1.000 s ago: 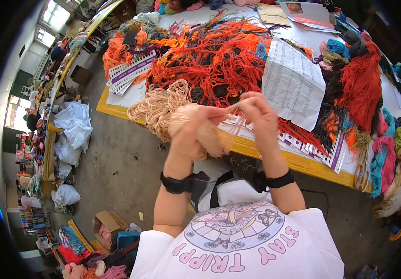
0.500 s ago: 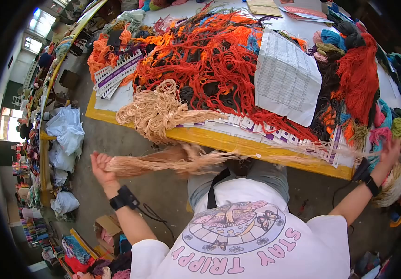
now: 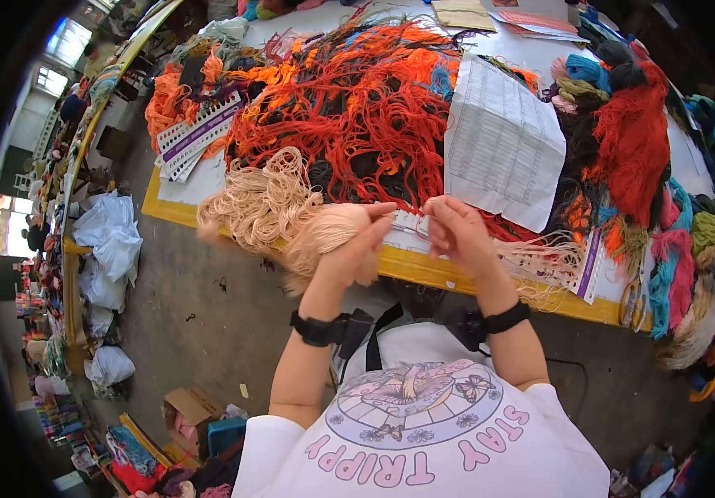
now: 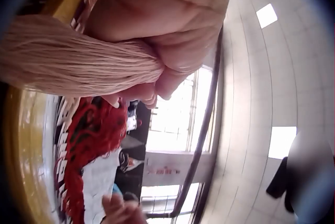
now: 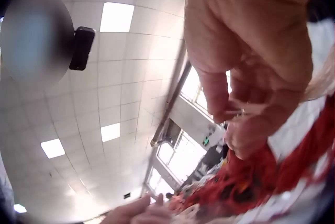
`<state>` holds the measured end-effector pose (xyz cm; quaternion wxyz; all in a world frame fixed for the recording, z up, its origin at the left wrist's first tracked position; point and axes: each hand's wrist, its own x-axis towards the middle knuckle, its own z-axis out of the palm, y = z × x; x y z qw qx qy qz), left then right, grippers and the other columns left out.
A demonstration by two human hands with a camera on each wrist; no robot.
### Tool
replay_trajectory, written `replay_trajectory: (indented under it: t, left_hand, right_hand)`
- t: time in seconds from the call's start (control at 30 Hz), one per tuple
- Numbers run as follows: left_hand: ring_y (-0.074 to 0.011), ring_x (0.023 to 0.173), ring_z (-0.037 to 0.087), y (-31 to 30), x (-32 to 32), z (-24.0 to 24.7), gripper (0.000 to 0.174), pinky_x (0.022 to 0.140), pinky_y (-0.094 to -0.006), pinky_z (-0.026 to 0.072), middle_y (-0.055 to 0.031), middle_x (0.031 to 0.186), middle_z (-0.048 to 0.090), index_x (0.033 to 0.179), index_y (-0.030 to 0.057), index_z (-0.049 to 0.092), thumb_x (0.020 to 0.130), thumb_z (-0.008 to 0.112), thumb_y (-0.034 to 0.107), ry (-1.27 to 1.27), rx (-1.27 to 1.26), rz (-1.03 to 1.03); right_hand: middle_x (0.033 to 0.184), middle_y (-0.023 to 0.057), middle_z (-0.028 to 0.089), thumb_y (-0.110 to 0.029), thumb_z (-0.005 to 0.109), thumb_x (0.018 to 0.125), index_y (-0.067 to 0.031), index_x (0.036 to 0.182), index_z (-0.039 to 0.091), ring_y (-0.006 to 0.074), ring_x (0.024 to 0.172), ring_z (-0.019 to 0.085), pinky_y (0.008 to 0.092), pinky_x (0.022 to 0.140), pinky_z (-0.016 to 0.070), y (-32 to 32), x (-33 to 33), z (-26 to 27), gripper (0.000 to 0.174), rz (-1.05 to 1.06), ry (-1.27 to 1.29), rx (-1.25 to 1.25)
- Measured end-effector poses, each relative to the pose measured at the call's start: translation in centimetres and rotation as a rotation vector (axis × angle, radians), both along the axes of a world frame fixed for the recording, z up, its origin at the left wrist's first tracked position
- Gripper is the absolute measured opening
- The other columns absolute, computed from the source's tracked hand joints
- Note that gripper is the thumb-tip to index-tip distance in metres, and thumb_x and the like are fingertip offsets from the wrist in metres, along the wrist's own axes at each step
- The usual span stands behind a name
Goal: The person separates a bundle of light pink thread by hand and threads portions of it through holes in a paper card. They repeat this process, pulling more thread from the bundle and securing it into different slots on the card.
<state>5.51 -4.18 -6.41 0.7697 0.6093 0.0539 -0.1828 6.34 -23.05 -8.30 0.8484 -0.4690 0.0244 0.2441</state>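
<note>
My left hand (image 3: 351, 249) grips a thick bundle of peach yarn (image 4: 78, 64), its strands folded over and hanging down at the table edge. Close to it, my right hand (image 3: 464, 236) pinches a few thin peach strands (image 5: 238, 112) between thumb and fingertips. The two hands face each other with a small gap between their fingertips. To the left, a heap of looped peach yarn (image 3: 254, 195) lies at the table's front edge. More loose peach strands (image 3: 540, 256) spread to the right of my right hand, across punched sample cards (image 3: 591, 264).
A large tangle of red, orange and black yarn (image 3: 357, 116) covers the table middle. A creased printed sheet (image 3: 503, 141) lies on it. Scissors (image 3: 633, 300) are at the front right, beside coloured skeins (image 3: 679, 241). The yellow table edge (image 3: 424, 270) runs below my hands.
Both hands were together, then swept wide apart, drawing the peach strands out between them. Now they are back close together in front of me, with the bundle folded in my left hand.
</note>
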Motion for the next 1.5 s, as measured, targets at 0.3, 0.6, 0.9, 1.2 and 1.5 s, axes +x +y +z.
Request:
replay_trajectory:
  t: [0.3, 0.6, 0.9, 1.2, 1.5]
  left_hand:
    - [-0.004, 0.06, 0.045, -1.8, 1.6, -2.9, 0.01, 0.055, -0.0177, 0.0369, 0.0037, 0.067, 0.052, 0.085, 0.0057, 0.058, 0.084, 0.058, 0.015, 0.149, -0.179, -0.057]
    - [-0.0106, 0.071, 0.053, -1.6, 1.3, -3.6, 0.01, 0.063, -0.0262, 0.0432, -0.0019, 0.08, 0.058, 0.086, 0.0054, 0.057, 0.082, 0.055, 0.014, -0.096, 0.243, 0.084]
    - [-0.015, 0.068, 0.054, -1.8, 2.1, -6.6, 0.017, 0.063, -0.0299, 0.0456, -0.0025, 0.077, 0.06, 0.089, 0.0052, 0.06, 0.084, 0.056, 0.02, -0.294, 0.692, -0.061]
    - [-0.0108, 0.049, 0.051, -0.8, 2.2, -4.2, 0.024, 0.046, -0.0266, 0.0413, -0.0016, 0.058, 0.054, 0.079, 0.0063, 0.06, 0.087, 0.051, 0.027, 0.305, 0.14, 0.017]
    - [-0.0045, 0.049, 0.048, -0.8, 2.5, -5.6, 0.01, 0.044, -0.0183, 0.0394, 0.0018, 0.066, 0.057, 0.085, 0.0082, 0.059, 0.086, 0.055, 0.017, 0.303, -0.053, -0.051]
  right_hand:
    - [0.064, -0.0043, 0.049, -0.03, 0.046, 0.092, -0.0104, 0.107, 0.049, -0.0009, 0.041, 0.027, 0.0158, 0.036, 0.0278, 0.9, 0.7, -0.7, 0.024, 0.278, 0.17, 0.317]
    - [0.068, 0.0009, 0.059, -0.015, 0.055, 0.087, -0.002, 0.091, 0.058, 0.0048, 0.056, 0.049, 0.0199, 0.051, 0.0389, 2.3, 1.3, -3.0, 0.014, -0.051, -0.513, -0.871]
    - [0.07, 0.0139, 0.06, -0.016, 0.057, 0.081, -0.0009, 0.087, 0.06, 0.0205, 0.062, 0.058, 0.0306, 0.059, 0.0445, 2.1, 1.2, -3.5, 0.017, -0.166, -0.344, -0.819]
    - [0.069, 0.0132, 0.059, -0.016, 0.06, 0.076, -0.0005, 0.081, 0.061, 0.0237, 0.062, 0.059, 0.0318, 0.059, 0.0453, 2.8, 0.5, -3.2, 0.016, -0.337, -0.452, -0.901]
    - [0.072, 0.0084, 0.057, -0.013, 0.061, 0.077, 0.0013, 0.08, 0.062, 0.0147, 0.063, 0.055, 0.0265, 0.057, 0.0423, 2.5, 0.3, -3.3, 0.015, -0.284, -0.611, -0.909]
